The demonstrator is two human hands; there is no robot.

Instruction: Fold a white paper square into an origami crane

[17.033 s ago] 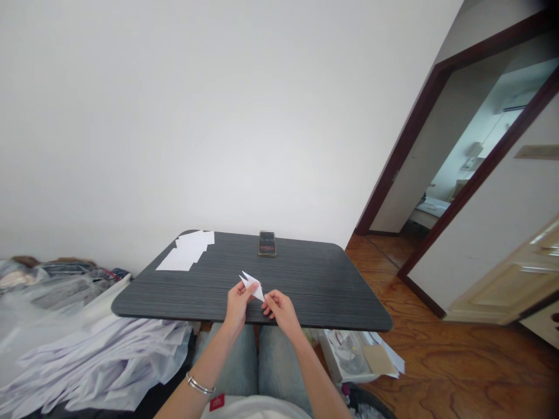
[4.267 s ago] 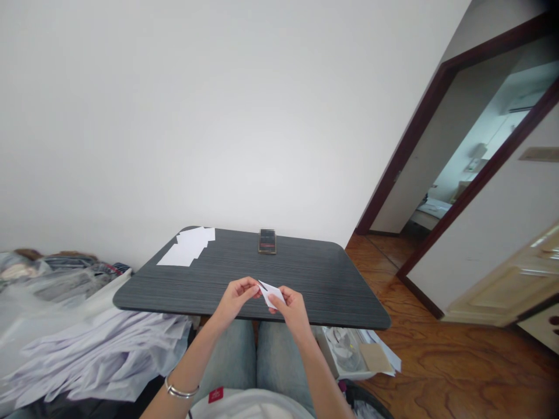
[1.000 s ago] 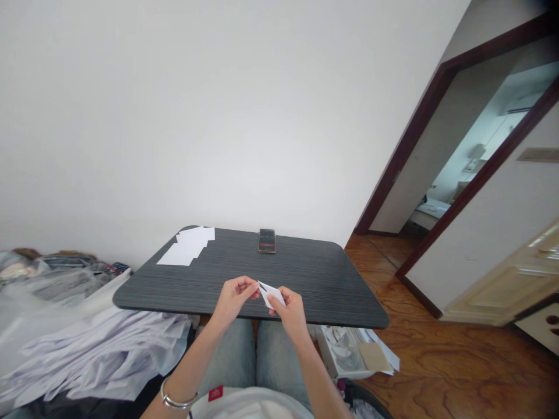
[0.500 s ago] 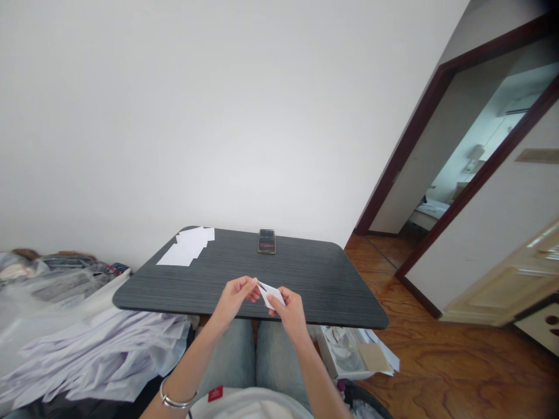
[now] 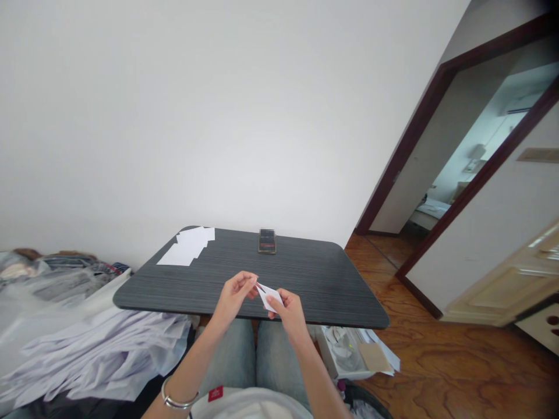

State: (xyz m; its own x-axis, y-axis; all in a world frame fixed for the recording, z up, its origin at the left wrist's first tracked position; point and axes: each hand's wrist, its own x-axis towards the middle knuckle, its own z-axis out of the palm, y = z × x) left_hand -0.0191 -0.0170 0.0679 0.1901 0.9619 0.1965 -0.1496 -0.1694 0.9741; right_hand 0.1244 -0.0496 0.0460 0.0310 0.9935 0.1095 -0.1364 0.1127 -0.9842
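Folded paper (image 5: pixel 270 298), partly hidden by right hand (image 5: pixel 290 314)

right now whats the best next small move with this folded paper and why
Probably crease the gaping pointed end flat: pinch it with the left hand while the right hand steadies the folded white paper. A dark slit shows the layers are open at that end, right by the left fingertips, and the right thumb is already on the paper.

The single camera rides on the person's head, facing forward and down, fairly close above the left hand (image 5: pixel 233 299) and right hand (image 5: pixel 290 317) at the desk (image 5: pixel 323 297); the far doorway (image 5: pixel 471 157) seems too small to read well.
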